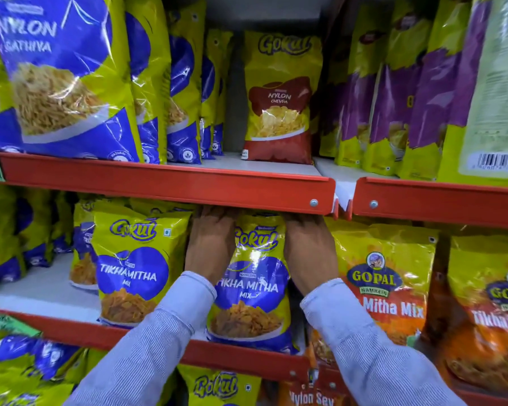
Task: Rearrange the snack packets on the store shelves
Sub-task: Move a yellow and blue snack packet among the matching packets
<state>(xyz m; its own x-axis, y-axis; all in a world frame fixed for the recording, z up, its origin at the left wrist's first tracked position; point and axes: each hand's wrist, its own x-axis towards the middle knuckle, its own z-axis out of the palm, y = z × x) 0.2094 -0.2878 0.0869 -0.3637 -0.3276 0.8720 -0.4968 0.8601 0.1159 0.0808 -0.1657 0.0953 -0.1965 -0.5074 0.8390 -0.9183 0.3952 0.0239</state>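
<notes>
A yellow and blue Tikha Mitha Mix packet (251, 285) stands upright on the middle shelf, at the front edge. My left hand (210, 244) grips its upper left side and my right hand (308, 250) grips its upper right side. The fingertips of both hands are hidden under the red shelf rail (170, 183) above. A second Tikha Mitha Mix packet (132, 271) stands just to the left, apart from my hands. Both my sleeves are pale blue.
On the upper shelf stand Nylon Gathiya packets (62, 74) at left, one Nylon Chevda packet (282, 98) in the middle and purple-yellow packets (399, 92) at right. Gopal Mitha Mix packets (390, 282) stand right of my hands. Bare shelf board (41, 291) shows at middle left.
</notes>
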